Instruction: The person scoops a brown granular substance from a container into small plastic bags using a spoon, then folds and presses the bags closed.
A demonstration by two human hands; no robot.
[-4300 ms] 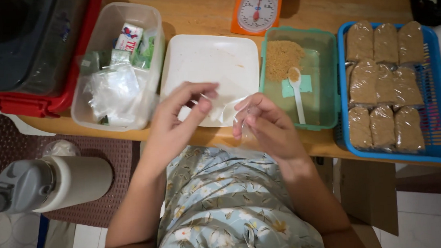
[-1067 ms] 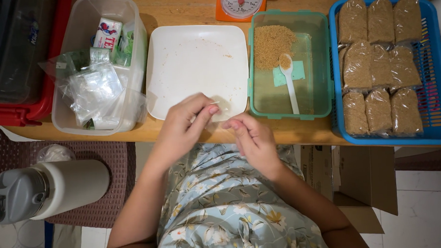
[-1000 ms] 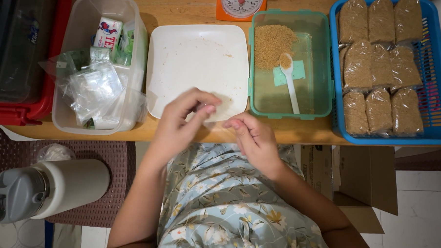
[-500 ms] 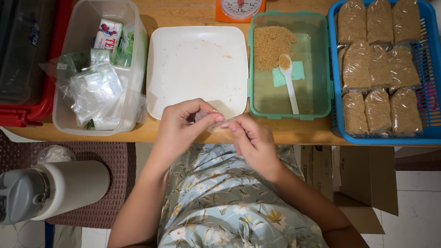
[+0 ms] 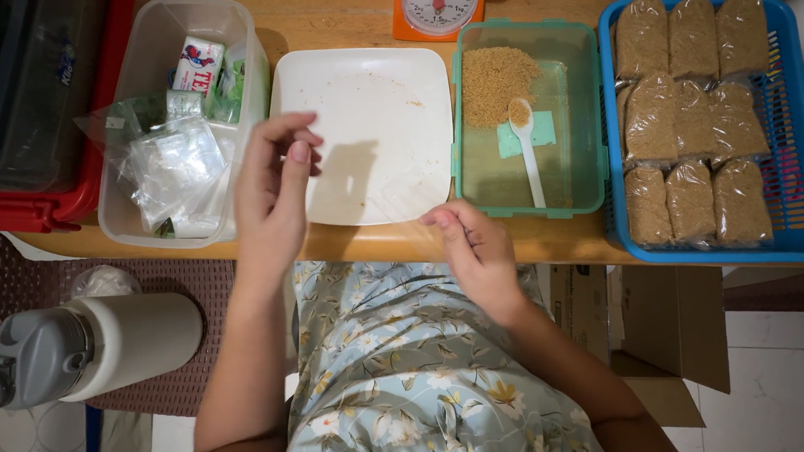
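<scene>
- The right hand point(image 5: 479, 250) sits nearest the body, at the table's front edge, thumb and forefinger pressed together on the lower corner of a clear plastic bag point(image 5: 378, 187); the film is hard to make out against the plate.
- The left hand point(image 5: 276, 190) hovers over the left rim of the white square plate point(image 5: 361, 76), thumb and fingers curled close; it appears to pinch the bag's other edge, though the contact cannot be told for sure.
- To do the step well, judging from the pose, the two hands should pull the bag's mouth apart gently, keeping it flat over the plate so any spill lands there.
- On the floor at left lies a grey-capped white flask point(image 5: 85, 344).
- The clear tub point(image 5: 244, 44) at left holds a loose heap of empty clear bags point(image 5: 173, 167) and small printed packets.
- The green tub point(image 5: 585, 113) holds a mound of brown granules point(image 5: 495, 76) at its far end and a white spoon point(image 5: 525, 137) with some granules in its bowl.
- The blue basket point(image 5: 796, 150) at right holds filled bags of brown granules point(image 5: 684, 127), packed side by side in rows.
- Farthest, an orange dial scale point(image 5: 439, 6) stands at the table's back edge.
</scene>
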